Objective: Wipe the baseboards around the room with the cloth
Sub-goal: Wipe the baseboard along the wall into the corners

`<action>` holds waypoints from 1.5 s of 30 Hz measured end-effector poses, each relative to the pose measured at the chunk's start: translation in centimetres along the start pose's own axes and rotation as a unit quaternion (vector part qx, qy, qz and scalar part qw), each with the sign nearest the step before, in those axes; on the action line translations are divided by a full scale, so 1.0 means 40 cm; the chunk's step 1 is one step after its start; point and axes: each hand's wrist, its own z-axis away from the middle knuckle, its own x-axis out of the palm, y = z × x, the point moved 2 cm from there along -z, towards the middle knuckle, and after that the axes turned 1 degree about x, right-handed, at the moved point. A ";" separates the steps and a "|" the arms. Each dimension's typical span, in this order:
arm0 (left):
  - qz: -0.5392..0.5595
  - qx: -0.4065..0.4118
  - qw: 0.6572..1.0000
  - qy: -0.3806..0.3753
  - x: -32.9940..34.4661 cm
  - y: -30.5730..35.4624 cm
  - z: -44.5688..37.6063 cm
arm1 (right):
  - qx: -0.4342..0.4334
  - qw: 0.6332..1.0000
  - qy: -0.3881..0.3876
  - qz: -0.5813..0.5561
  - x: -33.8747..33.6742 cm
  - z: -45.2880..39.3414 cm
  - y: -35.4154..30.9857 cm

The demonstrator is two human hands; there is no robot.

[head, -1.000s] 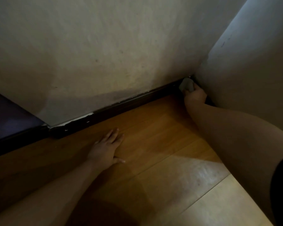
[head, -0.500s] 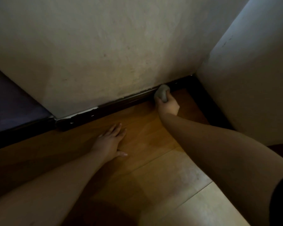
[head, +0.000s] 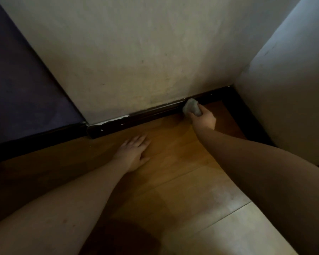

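Note:
A dark baseboard (head: 145, 115) runs along the foot of the pale wall, its top edge chipped white in places. My right hand (head: 203, 118) grips a bunched grey cloth (head: 191, 107) and presses it against the baseboard, a short way left of the room's corner. My left hand (head: 134, 153) lies flat on the wooden floor with its fingers spread, just in front of the baseboard and apart from it.
A second wall (head: 287, 89) meets the first at the corner on the right, with dark baseboard (head: 247, 118) along its foot. A dark purple panel (head: 22, 92) fills the left side. Wooden floor (head: 173, 177) stretches toward me, paler at the lower right.
My right hand with the cloth has slid left along the baseboard, out of the corner. My left hand has stayed flat on the floor.

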 end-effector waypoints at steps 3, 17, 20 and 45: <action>-0.033 -0.026 0.999 0.005 0.018 -0.035 0.036 | 0.005 1.000 0.026 -0.003 0.005 -0.005 -0.022; 0.000 -0.090 0.996 0.002 0.023 -0.177 0.155 | -0.032 0.998 -0.013 0.051 0.180 0.152 -0.118; -0.004 -0.101 0.995 0.000 0.033 -0.196 0.174 | 0.014 0.999 -0.030 -0.010 0.227 0.197 -0.136; -0.014 -0.157 0.987 0.005 0.070 -0.337 0.376 | -0.014 0.986 -0.152 -0.072 0.483 0.554 -0.271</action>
